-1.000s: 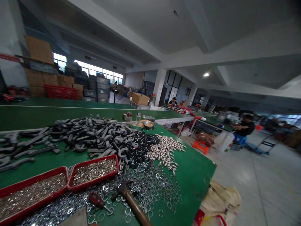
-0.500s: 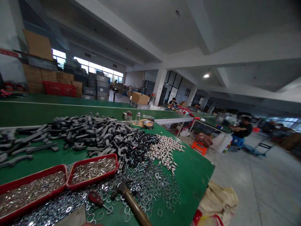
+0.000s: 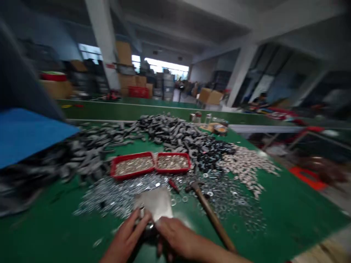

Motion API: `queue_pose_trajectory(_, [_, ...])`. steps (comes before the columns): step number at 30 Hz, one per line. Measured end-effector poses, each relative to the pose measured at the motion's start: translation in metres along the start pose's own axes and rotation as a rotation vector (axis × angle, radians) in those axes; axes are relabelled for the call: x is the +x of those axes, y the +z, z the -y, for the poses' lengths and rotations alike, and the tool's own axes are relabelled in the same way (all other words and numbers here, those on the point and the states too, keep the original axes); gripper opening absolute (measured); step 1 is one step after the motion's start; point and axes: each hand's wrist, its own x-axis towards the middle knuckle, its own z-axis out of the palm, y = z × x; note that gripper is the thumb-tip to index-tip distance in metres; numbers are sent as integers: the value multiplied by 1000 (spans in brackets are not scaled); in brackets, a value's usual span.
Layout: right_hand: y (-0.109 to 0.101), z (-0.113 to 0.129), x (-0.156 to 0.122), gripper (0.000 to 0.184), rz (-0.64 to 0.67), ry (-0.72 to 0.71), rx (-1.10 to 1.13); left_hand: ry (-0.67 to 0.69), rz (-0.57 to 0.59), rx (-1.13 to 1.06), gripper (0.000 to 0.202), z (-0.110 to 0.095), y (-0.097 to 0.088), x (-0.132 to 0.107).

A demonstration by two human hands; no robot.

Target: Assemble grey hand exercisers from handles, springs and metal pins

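Note:
My left hand point(image 3: 126, 237) and my right hand point(image 3: 177, 235) meet at the bottom of the view, on the green bench top point(image 3: 49, 204). Between them is a dark metal part point(image 3: 146, 233) with a short silver bolt point(image 3: 142, 211) standing from it, slightly blurred. A square steel plate point(image 3: 153, 202) lies just past my fingers, on a spread of zinc washers point(image 3: 115, 199). To the right of my right hand lies a wooden-handled hammer point(image 3: 211, 215), and a red-handled tool point(image 3: 173, 185) lies beyond the plate.
Two red trays point(image 3: 132, 165) of small metal pieces stand past the washers. Behind them is a heap of dark forged shackle bows point(image 3: 175, 133). A blue sheet point(image 3: 24, 135) blurs across the left. A co-worker point(image 3: 261, 98) sits far right.
The view has swung and tilted, shifting the bench and trays. Both my hands have come into view at the bottom, around the dark metal part.

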Motion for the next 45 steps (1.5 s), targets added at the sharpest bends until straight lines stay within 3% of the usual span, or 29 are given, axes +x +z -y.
queue_pose_trajectory(2, [6,-3,2,48,-142,-71,-307,-24,50,-117,45,6,-10,-3])
queue_pose_trajectory(4, [10,-8,5,42,-183,-195,-362,9,58,-163,42,7,-13,-1])
queue_pose_trajectory(5, [13,-9,6,40,-158,-217,-289,36,61,-174,40,6,-13,0])
queue_pose_trajectory(6, [18,-10,6,42,-81,-195,-153,68,63,-180,37,3,-13,-1])
queue_pose_trajectory(9, [38,-11,2,62,279,60,363,198,146,-144,30,-6,-14,-7])
queue_pose_trajectory(10, [44,-13,1,68,367,127,467,232,187,-114,28,-8,-14,-10])
queue_pose_trajectory(12, [50,-16,1,71,415,173,503,241,229,-59,26,-6,-14,-12])
queue_pose_trajectory(15, [40,-21,4,54,289,151,379,170,181,-81,26,0,-12,-11])
queue_pose_trajectory(19, [20,-22,7,28,18,-88,-29,109,111,-168,27,3,-8,-9])
queue_pose_trajectory(22, [20,-21,6,20,-59,-179,-148,85,60,-201,28,-3,-6,-10])
queue_pose_trajectory(25, [29,-18,6,24,-77,-158,31,136,42,-160,26,-9,-8,-12])
queue_pose_trajectory(28, [36,-14,6,31,24,-47,331,250,63,-107,23,-14,-13,-12])
queue_pose_trajectory(33, [30,0,11,35,80,20,644,340,15,-118,20,-16,-20,-8])
queue_pose_trajectory(37, [20,13,12,45,406,191,847,382,18,-83,23,-13,-21,-8])
queue_pose_trajectory(38, [19,14,13,47,436,228,836,357,17,-79,24,-12,-20,-8])
queue_pose_trajectory(40, [17,11,14,46,343,189,672,245,-18,-71,24,-10,-16,-9])
queue_pose_trajectory(43, [13,2,19,36,54,-124,71,66,-97,-93,21,-8,-8,-8])
queue_pose_trajectory(45, [8,-3,26,31,-39,-347,-354,-16,-93,-187,22,-9,-5,-7])
